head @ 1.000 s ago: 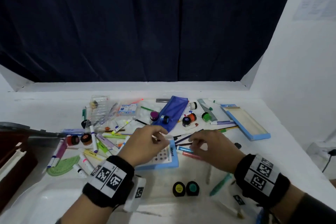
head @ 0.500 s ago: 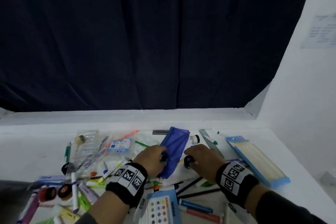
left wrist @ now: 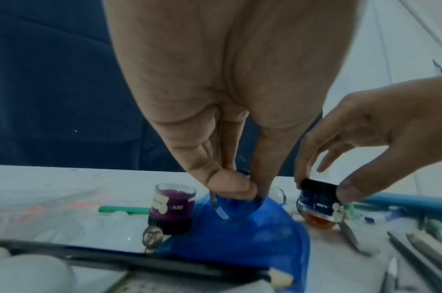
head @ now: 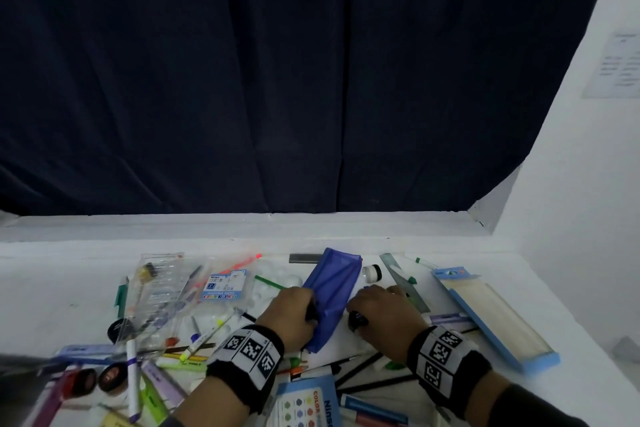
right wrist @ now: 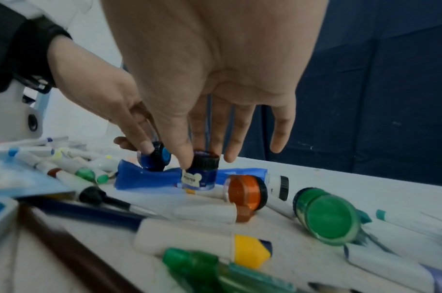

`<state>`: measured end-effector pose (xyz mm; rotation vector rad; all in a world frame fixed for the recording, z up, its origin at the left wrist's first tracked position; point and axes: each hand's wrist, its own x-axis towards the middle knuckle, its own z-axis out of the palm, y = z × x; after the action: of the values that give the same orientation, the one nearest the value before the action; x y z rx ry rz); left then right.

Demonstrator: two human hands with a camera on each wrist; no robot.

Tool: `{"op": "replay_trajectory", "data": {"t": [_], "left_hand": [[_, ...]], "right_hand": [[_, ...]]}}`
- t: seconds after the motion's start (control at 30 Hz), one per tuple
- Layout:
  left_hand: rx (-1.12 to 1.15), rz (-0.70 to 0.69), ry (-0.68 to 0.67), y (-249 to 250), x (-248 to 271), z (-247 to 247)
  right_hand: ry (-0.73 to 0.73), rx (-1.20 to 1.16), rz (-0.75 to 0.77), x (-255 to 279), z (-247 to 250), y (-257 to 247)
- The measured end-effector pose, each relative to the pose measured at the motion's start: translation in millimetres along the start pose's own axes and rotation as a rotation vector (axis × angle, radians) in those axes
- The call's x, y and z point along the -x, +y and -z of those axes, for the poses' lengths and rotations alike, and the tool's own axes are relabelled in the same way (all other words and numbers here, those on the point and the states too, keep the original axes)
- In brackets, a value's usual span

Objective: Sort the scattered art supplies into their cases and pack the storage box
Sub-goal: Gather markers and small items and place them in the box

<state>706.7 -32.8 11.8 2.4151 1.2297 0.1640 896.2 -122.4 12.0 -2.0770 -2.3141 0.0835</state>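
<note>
A blue fabric pouch (head: 334, 288) lies mid-table among scattered markers and paint jars. My left hand (head: 294, 312) pinches a blue paint jar with a light blue lid (right wrist: 155, 158) that lies on its side on the pouch (left wrist: 239, 237). My right hand (head: 375, 308), just right of the pouch, grips a dark blue poster-paint jar (right wrist: 202, 174) by its black lid between thumb and fingers. A purple jar (left wrist: 172, 208) stands left of the pouch. An orange jar (right wrist: 247, 192), a white jar (right wrist: 280, 187) and a green jar (right wrist: 327, 216) lie right of my hand.
A long light blue case (head: 495, 319) lies open at the right. A clear plastic pouch (head: 159, 291) and a colour-pen packet (head: 223, 284) lie at the left. Markers and pencils crowd the front, with a paint-set box (head: 308, 406). A white wall closes the right side.
Both hands have reached forward from the paint-set box to the blue pouch, and each has taken hold of a paint jar. The head view has tilted up.
</note>
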Motion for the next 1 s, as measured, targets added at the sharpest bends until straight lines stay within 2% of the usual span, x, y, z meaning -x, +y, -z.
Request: {"op": "replay_trajectory", "data": {"t": [0.13,0.3,0.4,0.47,0.7,0.87,1.0], "left_hand": [[0.192,-0.005,0.176,9,20,17],[0.465,-0.090,0.413,35,67,48],[0.602,-0.140,0.501,49,106,64],[0.706,-0.155,0.514,55,133,72],[1.020,-0.125,0.450,62,221,61],[0.918,-0.012,0.388,40,255,20],[0.665,0.061,0.319,17,270,-18]], "right_hand": [[0.204,-0.150,0.016,15,15,-5],[0.488,-0.432,0.064,43,47,-25],[0.671,-0.545,0.095,70,69,-47],[0.727,-0.601,0.112,89,82,-63],[0.628,-0.772,0.076,146,85,-108],[0.443,-0.858,0.054,171,55,-121],[0.312,-0.720,0.059,179,24,-130]]}}
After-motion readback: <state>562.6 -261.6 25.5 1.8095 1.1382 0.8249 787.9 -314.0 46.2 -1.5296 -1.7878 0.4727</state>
